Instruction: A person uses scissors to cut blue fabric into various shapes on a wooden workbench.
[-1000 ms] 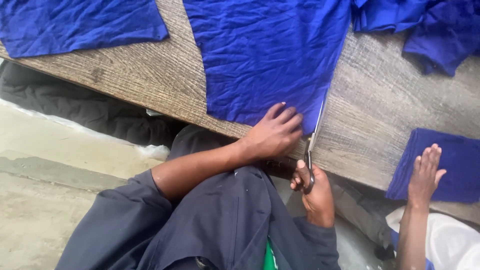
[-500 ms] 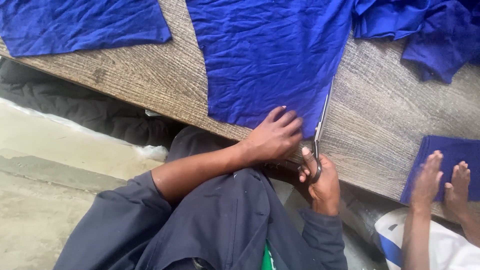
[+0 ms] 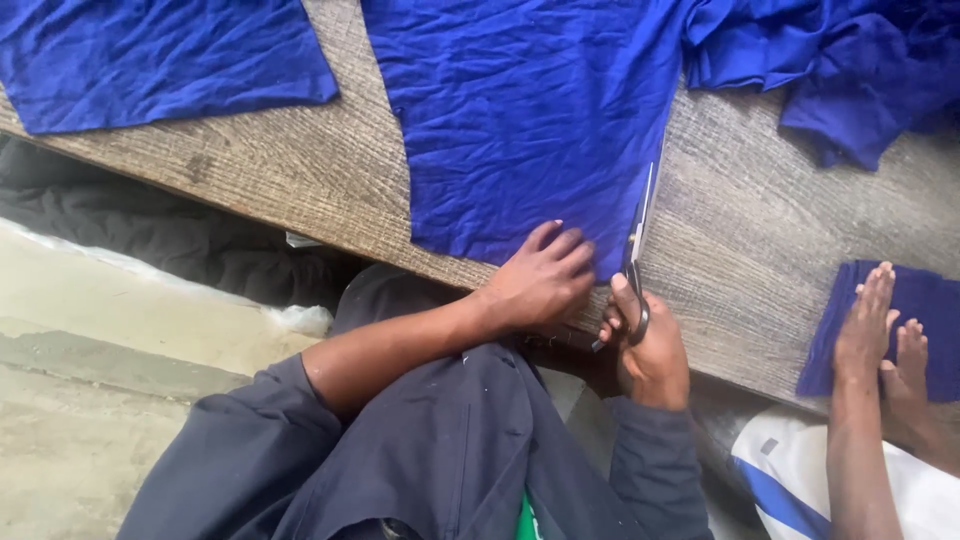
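Blue cloth [image 3: 530,120] lies flat on the wooden surface [image 3: 760,230]. The left hand [image 3: 545,280] presses open on its near edge; just beside it, the right hand [image 3: 650,345] grips scissors [image 3: 637,245] cutting along the cloth's edge.

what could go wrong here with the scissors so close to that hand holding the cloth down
1. The left hand presses the blue cloth right beside the scissors in the right hand; its fingers might get nicked.
2. The cloth is wrinkled, so the cut along its right edge may wander.
3. Another person's hands rest on a small blue piece nearby; a bump to the table may jog the cut.
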